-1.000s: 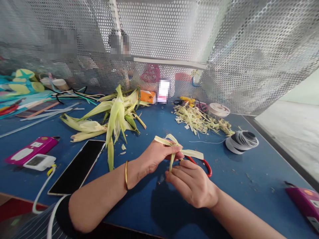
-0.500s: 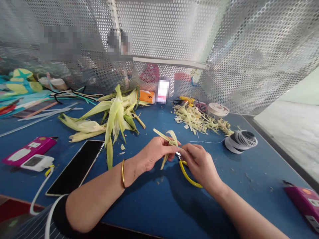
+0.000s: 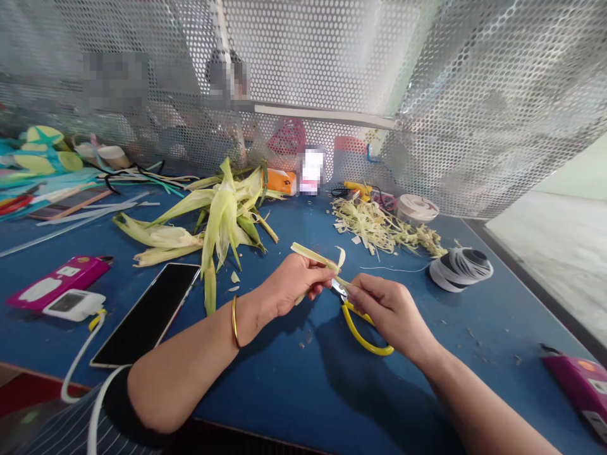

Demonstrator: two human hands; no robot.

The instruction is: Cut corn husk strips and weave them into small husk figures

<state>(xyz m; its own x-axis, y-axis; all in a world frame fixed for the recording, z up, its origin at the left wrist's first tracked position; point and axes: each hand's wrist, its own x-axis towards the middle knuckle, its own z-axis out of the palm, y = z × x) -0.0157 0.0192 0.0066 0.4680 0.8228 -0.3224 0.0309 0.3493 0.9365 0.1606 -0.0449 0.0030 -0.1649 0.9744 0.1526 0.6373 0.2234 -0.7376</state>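
My left hand (image 3: 303,278) is closed in a pinch on narrow, pale strips of corn husk (image 3: 313,254). One flat strip end sticks out to the upper left and another curls up above the fingertips. Close by on the right, my right hand (image 3: 386,306) is also closed, its thumb and fingers pinching a strip end that runs from the left fingertips. Below the hands are scissors (image 3: 361,340) with a yellow handle loop and silver metal, apparently lying on the blue table (image 3: 284,392). Their blades and the rest of the handle are partly hidden.
Corn husks (image 3: 222,215) are heaped at the back left, and shredded husk (image 3: 365,224) at the back right. A thread cone (image 3: 459,270) stands on the right. A dark phone (image 3: 147,316) and a purple pack (image 3: 61,281) lie left. Perforated sheeting (image 3: 322,63) hangs behind.
My right hand has shifted up and right and now pinches a strip beside the left fingertips. The yellow scissors loop has come into view; the red handle part has gone out of sight.
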